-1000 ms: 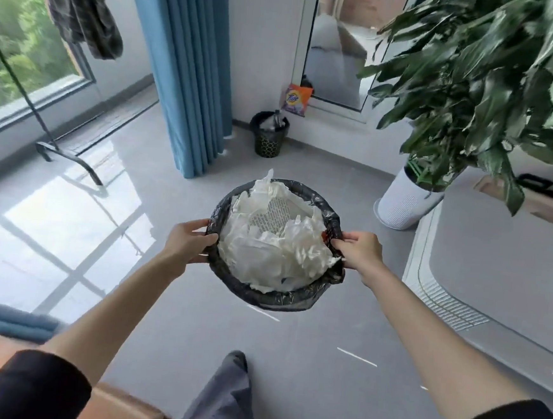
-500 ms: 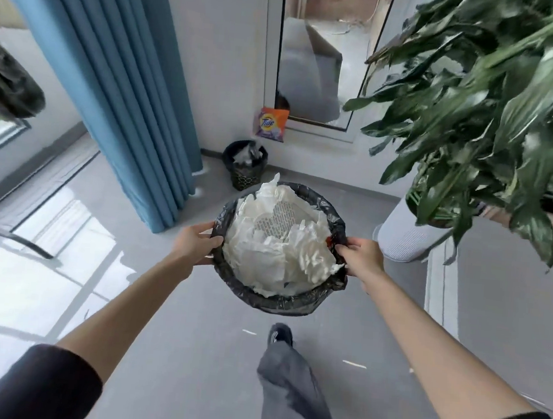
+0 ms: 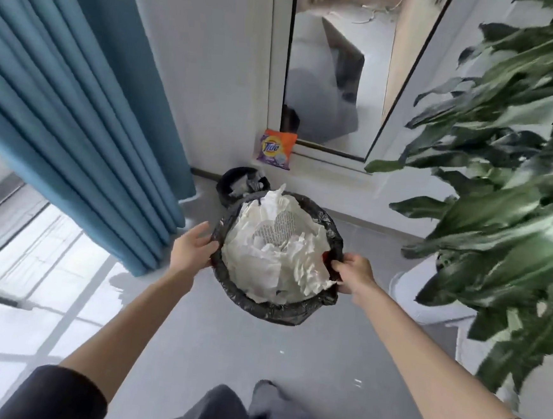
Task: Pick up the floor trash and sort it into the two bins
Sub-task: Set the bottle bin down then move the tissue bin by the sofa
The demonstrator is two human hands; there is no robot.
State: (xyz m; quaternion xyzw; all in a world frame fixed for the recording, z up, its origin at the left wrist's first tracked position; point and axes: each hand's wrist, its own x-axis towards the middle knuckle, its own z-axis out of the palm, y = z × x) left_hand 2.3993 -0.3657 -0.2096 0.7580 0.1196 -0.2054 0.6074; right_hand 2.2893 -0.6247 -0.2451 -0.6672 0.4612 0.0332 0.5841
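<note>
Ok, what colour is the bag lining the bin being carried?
Black, glossy and wrinkled; the head view shows the bag clearly.

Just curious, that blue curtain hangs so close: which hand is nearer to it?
Left. The left hand holds the bin on the side next to the blue curtain; the right hand grips the bin's opposite rim, farther from the curtain.

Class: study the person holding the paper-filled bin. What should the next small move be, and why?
Probably set the carried bin down beside the second bin. The left hand and right hand both hold its rim, white paper heaps it full, and the second bin stands just beyond it, by the wall.
</note>
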